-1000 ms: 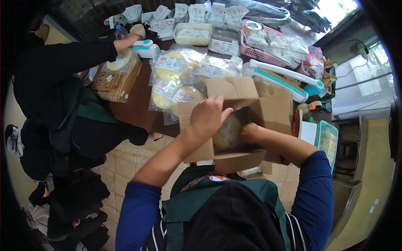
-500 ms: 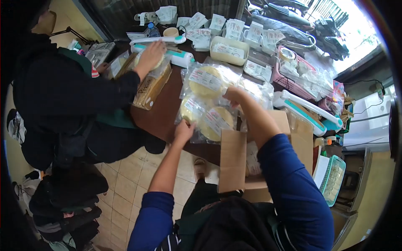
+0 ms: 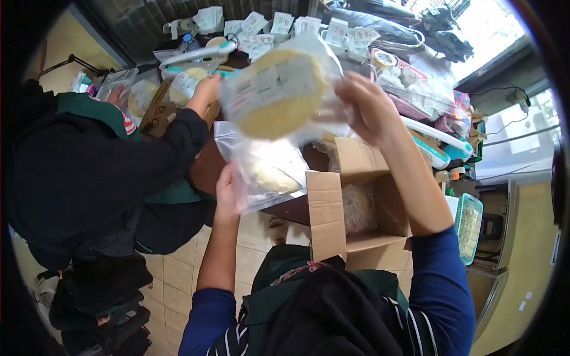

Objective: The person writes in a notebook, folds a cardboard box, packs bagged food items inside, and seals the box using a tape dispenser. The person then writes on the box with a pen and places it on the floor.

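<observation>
My right hand (image 3: 367, 108) grips the right edge of a labelled clear bag (image 3: 279, 95), raised and tilted, with a flat, round, pale yellow disc inside. Below it, my left hand (image 3: 226, 188) pinches the left edge of another clear bag (image 3: 270, 172) holding a similar pale disc; the raised bag partly covers this one. Just right of that lower bag stands an open cardboard box (image 3: 326, 213), its flaps spread. Inside the box lies a labelled bag (image 3: 360, 207).
At left, a co-worker's hand (image 3: 206, 93) touches a bagged disc (image 3: 185, 85) above a brown carton (image 3: 155, 117). Printed labels (image 3: 255, 24), a pink basket (image 3: 409, 107) and white-and-teal sealers (image 3: 430, 151) line the back and right. A teal tray (image 3: 469, 231) stands at far right.
Both my hands have lifted bags from the table; the right has swung one up in front of the view. The co-worker's hand has shifted on the left-hand bag.
</observation>
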The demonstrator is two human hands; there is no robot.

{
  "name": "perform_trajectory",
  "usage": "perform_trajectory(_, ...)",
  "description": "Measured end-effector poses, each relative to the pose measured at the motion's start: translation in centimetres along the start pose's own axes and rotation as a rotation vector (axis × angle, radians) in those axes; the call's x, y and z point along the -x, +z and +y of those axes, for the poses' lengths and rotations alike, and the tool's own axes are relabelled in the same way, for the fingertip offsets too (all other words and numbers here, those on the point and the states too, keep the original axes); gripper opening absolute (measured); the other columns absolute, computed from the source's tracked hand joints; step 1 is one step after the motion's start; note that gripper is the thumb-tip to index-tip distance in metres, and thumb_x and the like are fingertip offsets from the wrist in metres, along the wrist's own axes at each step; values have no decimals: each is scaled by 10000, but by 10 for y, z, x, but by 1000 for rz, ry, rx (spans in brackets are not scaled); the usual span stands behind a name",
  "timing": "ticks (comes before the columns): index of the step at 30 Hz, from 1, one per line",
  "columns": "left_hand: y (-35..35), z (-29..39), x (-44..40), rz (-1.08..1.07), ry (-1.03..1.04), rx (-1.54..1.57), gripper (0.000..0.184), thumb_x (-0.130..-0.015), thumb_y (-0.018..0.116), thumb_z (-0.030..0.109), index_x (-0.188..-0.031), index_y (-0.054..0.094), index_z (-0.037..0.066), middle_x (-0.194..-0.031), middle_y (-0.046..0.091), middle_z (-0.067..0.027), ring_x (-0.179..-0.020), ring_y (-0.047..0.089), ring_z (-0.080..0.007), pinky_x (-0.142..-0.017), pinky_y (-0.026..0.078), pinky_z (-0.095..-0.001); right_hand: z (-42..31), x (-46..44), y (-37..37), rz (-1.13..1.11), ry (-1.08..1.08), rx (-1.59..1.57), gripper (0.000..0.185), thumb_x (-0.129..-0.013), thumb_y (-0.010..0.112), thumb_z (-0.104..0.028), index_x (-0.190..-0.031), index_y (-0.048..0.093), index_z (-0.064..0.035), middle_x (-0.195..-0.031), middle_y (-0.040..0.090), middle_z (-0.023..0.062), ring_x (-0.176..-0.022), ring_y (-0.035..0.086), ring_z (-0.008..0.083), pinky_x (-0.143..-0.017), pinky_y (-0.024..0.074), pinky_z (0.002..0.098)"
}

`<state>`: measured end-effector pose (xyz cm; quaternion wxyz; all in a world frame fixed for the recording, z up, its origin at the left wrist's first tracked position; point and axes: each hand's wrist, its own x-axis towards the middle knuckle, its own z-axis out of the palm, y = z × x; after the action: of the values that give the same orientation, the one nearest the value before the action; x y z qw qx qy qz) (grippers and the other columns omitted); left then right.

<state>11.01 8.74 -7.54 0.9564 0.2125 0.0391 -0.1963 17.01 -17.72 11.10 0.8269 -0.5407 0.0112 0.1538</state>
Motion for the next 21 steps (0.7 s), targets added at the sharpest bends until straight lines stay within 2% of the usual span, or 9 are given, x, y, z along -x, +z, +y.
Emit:
perform_trajectory(3,52,-6,23,-119,245,-94,455,-913,449,315,-1236,464,-5,-1204,545,-123,-1074,548,-258,-928,435,-398,15,54,-4,160,18,-55,192,-877,518,-86,-1036,541,18,-877,599,69,-725,628,153,-657,568,309)
perform_trajectory(7,108,-31,37,-45,568,-446,518,-936,373,361,-1295,399,-12,-1255,509,-157,-1131,511,-322,-946,426,-465,31,108,-24,180,-5,155,83,-847,535,-57,-809,581,0,-978,598,78,-803,586,116,-729,478,266)
perform_trajectory(9,100,-50,52,-90,317,-125,607,-945,284,460,-1321,358,-11,-1277,485,-172,-1147,499,-332,-943,430,-467,32,137,-37,308,-572,669,141,-824,550,-48,-694,553,9,-1119,548,95,-955,544,117,-837,418,274)
perform_trajectory(10,108,-62,59,-91,203,-82,616,-939,289,471,-1326,352,-4,-1291,470,-167,-1166,478,-329,-959,412,-464,27,155,-39,347,-347,358,138,-803,575,-38,-675,571,13,-1263,465,118,-1070,495,120,-916,372,290)
perform_trajectory(11,122,-76,62,-99,101,-35,625,-934,294,482,-1331,346,2,-1305,455,-162,-1186,456,-326,-976,393,-461,28,173,-60,289,-155,32,30,-784,590,-19,-770,603,4,-1204,530,122,-1017,545,125,-861,412,262)
perform_trajectory(14,168,-111,59,-139,-168,110,653,-917,311,514,-1345,328,20,-1346,410,-146,-1246,391,-317,-1025,336,-452,21,215,-88,262,-13,-262,127,-776,594,6,-900,613,-3,-1094,606,114,-935,585,119,-794,442,227)
perform_trajectory(18,190,-127,38,-259,-279,342,630,-909,439,362,-1392,192,41,-1358,367,-164,-1257,368,-287,-1045,311,-415,49,234,-139,461,-116,110,104,-744,567,39,-814,543,-34,-796,574,15,-707,524,63,-612,408,188)
perform_trajectory(20,192,-128,30,114,-347,-313,726,-879,544,161,-1431,78,85,-1376,316,-171,-1294,311,-302,-1058,280,-448,73,226,-155,477,-88,551,133,-712,527,52,-715,444,-52,-667,408,-38,-605,382,32,-522,323,193)
perform_trajectory(21,189,-129,26,118,-342,-311,726,-879,544,161,-1431,78,85,-1376,316,-171,-1294,311,-302,-1058,280,-448,81,219,-158,438,-76,852,113,-718,510,60,-742,453,-34,-656,498,38,-582,491,125,-519,382,270)
